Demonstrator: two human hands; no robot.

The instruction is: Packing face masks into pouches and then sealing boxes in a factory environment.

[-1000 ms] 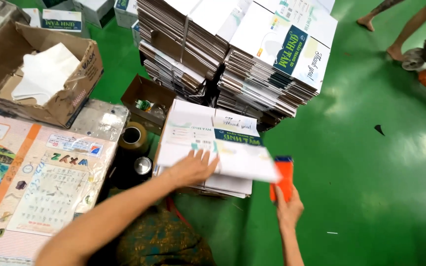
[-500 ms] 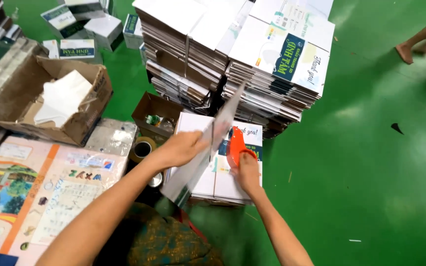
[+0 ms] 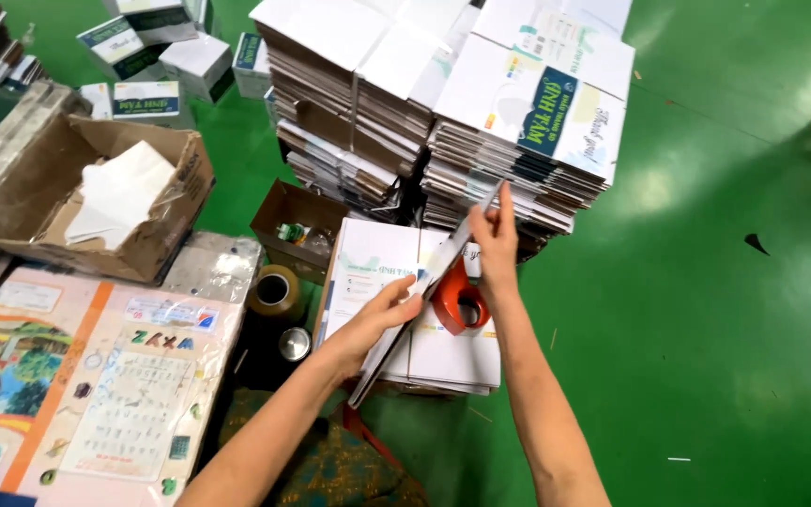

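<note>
A flat, unfolded white carton sheet (image 3: 429,282) stands on edge over a low pile of similar flat cartons (image 3: 377,268). My left hand (image 3: 382,314) grips its lower part. My right hand (image 3: 495,235) pinches its upper edge. An orange tape dispenser (image 3: 460,300) lies on the pile just under my right wrist, touched by neither hand as far as I can tell.
Tall stacks of flat cartons (image 3: 481,122) rise behind the pile. A small brown box (image 3: 293,221) and two tape rolls (image 3: 274,289) sit to the left. An open cardboard box (image 3: 96,202) holds white sheets. Colourful printed boards (image 3: 77,385) lie at lower left. The floor (image 3: 706,310) is green.
My left hand lifted one carton sheet off the pile and tilted it upright. My right hand set the orange dispenser down on the pile and moved up to the sheet's top edge.
</note>
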